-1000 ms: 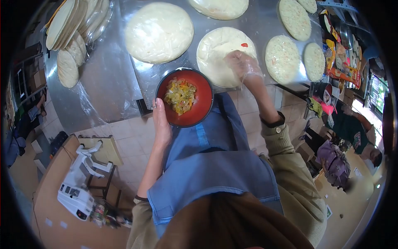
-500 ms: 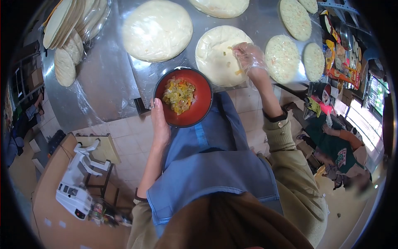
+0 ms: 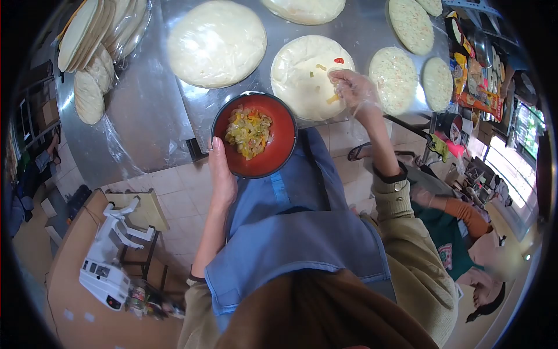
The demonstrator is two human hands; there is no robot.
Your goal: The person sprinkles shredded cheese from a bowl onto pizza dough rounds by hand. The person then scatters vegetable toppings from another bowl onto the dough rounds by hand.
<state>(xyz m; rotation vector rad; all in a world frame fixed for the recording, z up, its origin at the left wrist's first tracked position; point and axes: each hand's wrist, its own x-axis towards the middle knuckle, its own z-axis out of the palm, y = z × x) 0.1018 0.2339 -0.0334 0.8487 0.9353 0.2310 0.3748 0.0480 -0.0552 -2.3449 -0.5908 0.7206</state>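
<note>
My left hand (image 3: 221, 168) grips the side of a red bowl with a black rim (image 3: 282, 136), tilted near the table's front edge. Chopped, mostly yellow-green vegetables (image 3: 249, 132) lie in it. In a clear plastic glove, my right hand (image 3: 356, 94) is over the right side of a round dough sheet (image 3: 293, 81), fingertips pinched together. Whether they hold a piece is too small to tell. A red piece (image 3: 339, 60) and several yellow and green bits lie on that dough. To its left is a larger pale dough round (image 3: 217, 43).
Stacked flat rounds (image 3: 87, 35) in plastic stand at the metal table's (image 3: 136, 116) far left. Several speckled rounds (image 3: 393, 81) lie on the right, beside food packets (image 3: 462, 75). A co-worker in a dark green shirt (image 3: 433, 230) is at the right. A white machine (image 3: 104, 279) stands lower left.
Vegetable bits have appeared on the dough, and my right hand has moved slightly right. The bowl has shifted a little left in view. The co-worker at the right has come closer.
</note>
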